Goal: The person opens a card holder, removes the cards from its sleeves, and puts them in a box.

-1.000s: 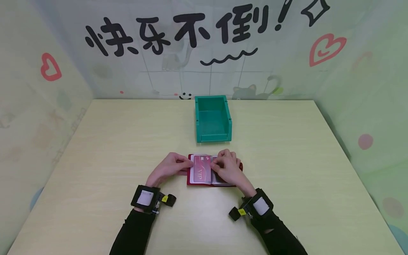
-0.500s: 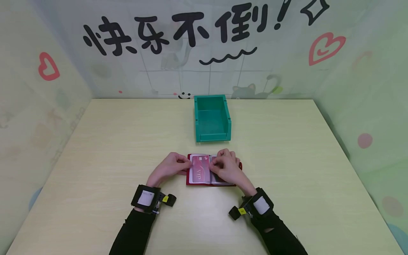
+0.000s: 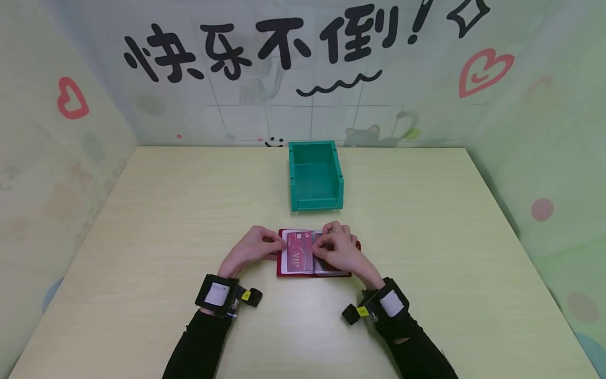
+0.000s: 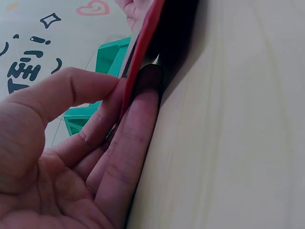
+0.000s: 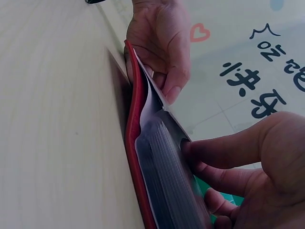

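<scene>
A red card holder [image 3: 283, 267] lies spread open between the hands, with a pink VIP card [image 3: 299, 252] in its left sleeve. The left hand [image 3: 253, 248] pinches the holder's left edge; in the left wrist view its thumb and fingers [image 4: 128, 138] grip the red cover [image 4: 141, 50] from both sides. The right hand [image 3: 342, 251] covers much of the right half. In the right wrist view, the right thumb [image 5: 224, 149] and fingers touch the clear sleeves [image 5: 167, 157], which stand in a thick stack over the red cover [image 5: 135, 109]; what its fingertips pinch is partly hidden.
A teal bin [image 3: 316, 204] stands behind the holder near the table's back edge. Printed walls rise at the back, left and right of the pale table [image 3: 189, 200]. Both wrists wear black camera straps.
The right wrist has shifted very slightly right. Otherwise the hands and the holder stay almost still, with the same grips.
</scene>
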Demonstrator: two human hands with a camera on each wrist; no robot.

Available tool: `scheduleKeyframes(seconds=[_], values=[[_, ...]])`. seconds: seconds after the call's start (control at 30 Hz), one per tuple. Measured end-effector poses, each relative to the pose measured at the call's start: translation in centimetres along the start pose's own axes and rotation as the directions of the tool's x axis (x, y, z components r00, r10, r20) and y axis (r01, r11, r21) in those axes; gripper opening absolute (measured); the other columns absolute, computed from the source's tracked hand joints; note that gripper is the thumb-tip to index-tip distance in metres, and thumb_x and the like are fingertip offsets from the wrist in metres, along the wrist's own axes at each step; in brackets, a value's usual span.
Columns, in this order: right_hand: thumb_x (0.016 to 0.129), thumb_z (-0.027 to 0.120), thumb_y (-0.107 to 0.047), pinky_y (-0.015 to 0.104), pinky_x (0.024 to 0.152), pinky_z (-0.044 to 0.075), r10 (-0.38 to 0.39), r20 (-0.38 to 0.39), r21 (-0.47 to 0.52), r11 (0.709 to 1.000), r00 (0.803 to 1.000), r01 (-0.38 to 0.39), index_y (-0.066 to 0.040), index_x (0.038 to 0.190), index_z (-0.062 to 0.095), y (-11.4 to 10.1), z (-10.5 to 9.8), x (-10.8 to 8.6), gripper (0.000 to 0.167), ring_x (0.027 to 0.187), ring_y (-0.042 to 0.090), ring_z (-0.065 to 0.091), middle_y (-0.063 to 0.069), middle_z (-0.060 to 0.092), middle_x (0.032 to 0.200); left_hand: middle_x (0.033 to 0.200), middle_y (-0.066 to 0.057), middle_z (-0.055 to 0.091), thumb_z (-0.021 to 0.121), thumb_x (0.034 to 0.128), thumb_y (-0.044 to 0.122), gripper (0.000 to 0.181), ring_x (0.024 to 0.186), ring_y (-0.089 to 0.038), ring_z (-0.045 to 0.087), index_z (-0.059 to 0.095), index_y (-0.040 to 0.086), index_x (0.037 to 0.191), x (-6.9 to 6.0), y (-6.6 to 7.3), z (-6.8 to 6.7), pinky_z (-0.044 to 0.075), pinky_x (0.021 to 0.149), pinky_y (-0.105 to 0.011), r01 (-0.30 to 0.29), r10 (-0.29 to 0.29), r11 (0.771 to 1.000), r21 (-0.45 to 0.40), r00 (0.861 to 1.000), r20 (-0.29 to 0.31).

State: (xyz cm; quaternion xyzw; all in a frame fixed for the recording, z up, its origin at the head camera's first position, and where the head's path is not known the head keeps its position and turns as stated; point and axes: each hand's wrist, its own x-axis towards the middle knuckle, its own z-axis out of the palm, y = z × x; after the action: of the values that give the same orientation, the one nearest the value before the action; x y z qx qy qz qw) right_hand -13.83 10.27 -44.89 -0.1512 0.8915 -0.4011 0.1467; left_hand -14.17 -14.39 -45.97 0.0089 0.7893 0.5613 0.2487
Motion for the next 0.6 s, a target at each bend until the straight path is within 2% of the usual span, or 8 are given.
scheduleKeyframes(seconds=[0.6], values=[[0.093,0.069,-0.014,0.060,0.102,0.020,0.015,-0.002,0.009,1.000,1.000,-0.015,-0.004,0.090,0.077,-0.13,0.02,-0.04,0.014,0.119,0.031,0.032,0.010,0.047,0.116,0.119,-0.023,0.066,0.064,0.0974,0.011,0.027,0.089,-0.017,0.067,0.070,-0.007,0.115,-0.10,0.15,-0.01,0.062,0.082,-0.032,0.005,-0.005,1.000,-0.001,1.000,0.001]])
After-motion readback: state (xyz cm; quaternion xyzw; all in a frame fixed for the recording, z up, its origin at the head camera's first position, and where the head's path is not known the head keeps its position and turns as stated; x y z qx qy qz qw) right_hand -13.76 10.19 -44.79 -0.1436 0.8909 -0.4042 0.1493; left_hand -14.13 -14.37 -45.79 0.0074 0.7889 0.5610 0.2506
